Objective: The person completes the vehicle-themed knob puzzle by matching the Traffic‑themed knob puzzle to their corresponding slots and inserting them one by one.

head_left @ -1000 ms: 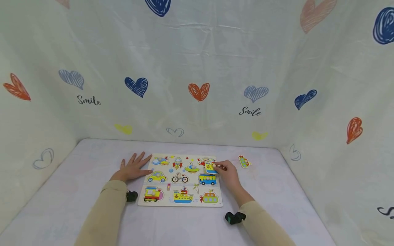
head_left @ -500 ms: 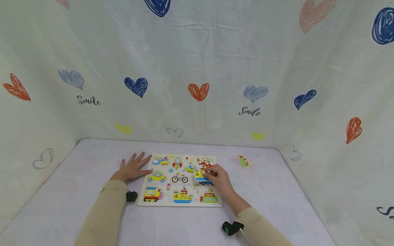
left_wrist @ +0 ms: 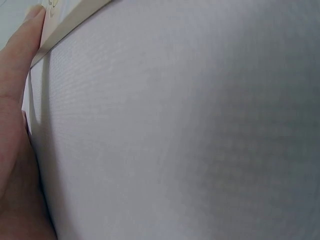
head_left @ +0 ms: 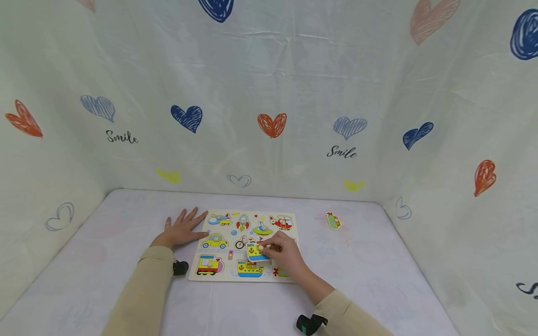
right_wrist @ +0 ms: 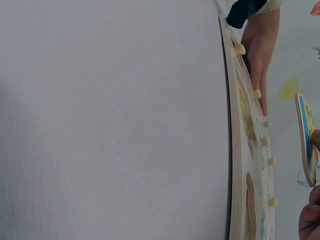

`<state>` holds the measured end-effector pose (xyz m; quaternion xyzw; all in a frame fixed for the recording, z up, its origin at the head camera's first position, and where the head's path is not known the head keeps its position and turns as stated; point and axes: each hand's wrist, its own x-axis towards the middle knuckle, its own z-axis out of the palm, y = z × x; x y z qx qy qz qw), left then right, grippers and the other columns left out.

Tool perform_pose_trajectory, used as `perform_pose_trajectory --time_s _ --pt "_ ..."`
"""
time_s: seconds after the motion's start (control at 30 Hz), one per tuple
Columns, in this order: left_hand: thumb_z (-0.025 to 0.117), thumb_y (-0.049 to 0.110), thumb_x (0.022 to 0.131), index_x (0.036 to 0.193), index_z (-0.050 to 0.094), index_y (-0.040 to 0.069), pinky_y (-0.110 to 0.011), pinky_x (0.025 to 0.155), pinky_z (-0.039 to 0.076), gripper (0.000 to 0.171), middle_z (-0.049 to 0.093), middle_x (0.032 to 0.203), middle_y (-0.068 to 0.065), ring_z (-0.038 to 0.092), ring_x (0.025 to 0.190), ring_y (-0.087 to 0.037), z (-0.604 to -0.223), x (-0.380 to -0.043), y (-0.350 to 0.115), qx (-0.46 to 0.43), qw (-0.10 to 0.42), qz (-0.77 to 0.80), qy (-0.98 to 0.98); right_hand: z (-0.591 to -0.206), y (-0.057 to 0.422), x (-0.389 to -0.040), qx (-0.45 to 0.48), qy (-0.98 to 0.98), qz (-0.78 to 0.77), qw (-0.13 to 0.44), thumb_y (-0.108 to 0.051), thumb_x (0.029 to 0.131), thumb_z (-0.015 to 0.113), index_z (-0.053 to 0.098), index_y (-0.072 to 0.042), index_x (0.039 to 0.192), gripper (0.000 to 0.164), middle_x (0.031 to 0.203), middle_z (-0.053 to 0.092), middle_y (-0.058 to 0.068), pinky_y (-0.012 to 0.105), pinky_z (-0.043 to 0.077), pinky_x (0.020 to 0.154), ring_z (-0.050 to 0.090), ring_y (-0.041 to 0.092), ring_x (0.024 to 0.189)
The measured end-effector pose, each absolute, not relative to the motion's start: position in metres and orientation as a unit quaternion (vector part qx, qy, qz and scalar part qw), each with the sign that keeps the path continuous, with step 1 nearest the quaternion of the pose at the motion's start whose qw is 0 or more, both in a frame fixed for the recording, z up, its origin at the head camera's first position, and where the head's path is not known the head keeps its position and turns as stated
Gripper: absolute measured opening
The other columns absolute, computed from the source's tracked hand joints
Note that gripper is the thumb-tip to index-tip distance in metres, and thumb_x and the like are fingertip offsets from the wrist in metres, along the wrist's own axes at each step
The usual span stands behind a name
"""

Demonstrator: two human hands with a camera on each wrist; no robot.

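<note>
A peg puzzle board (head_left: 227,276) with printed vehicles lies flat on the table. My right hand (head_left: 286,254) pinches a ship puzzle piece (head_left: 254,252), yellow with a blue hull, by its knob. It is held raised over the board, just above the printed ship (head_left: 250,270) in the bottom row. In the right wrist view the ship piece (right_wrist: 305,140) shows edge-on, apart from the board (right_wrist: 235,130). My left hand (head_left: 180,231) lies flat with fingers spread, its thumb on the board's left edge; the thumb (left_wrist: 22,50) also reaches it in the left wrist view.
A submarine puzzle piece (head_left: 334,220), green and yellow, lies on the table right of the board. Fitted pieces with knobs include the train (head_left: 209,265) and the car (head_left: 214,241). A curtain (head_left: 269,158) with hearts hangs behind the table.
My right hand has carried the ship piece left and toward me, from over the helicopter, past the bus, to above the printed ship. My left hand stays in place.
</note>
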<state>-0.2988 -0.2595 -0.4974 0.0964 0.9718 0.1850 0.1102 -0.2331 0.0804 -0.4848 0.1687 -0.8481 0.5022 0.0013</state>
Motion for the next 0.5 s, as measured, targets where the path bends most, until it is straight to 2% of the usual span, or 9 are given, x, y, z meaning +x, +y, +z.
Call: perform_pose_trajectory --time_s 0.23,0.5 --pt "0.053 0.066 0.088 0.155 0.025 0.018 -0.074 0.103 -0.01 0.087 0.009 0.16 -0.021 -0.003 0.143 -0.05 -0.496 -0.298 -0.259 0.097 0.104 0.185 0.973 -0.483 0.068 -0.223 0.172 -0.86 0.48 -0.002 -0.02 0.085 0.077 0.079 -0.017 0.096 0.012 0.079 0.051 -0.005 0.019 0.036 0.055 0.046 0.011 0.067" --pt "0.056 0.063 0.088 0.154 0.027 0.015 -0.072 0.104 -0.01 0.086 0.011 0.16 -0.021 -0.002 0.143 -0.049 -0.492 -0.295 -0.256 0.091 0.11 0.192 0.971 -0.495 0.059 -0.219 0.184 -0.868 0.461 -0.002 -0.018 0.081 0.081 0.08 -0.016 0.089 0.008 0.08 0.05 -0.007 0.02 0.037 0.057 0.046 0.009 0.071"
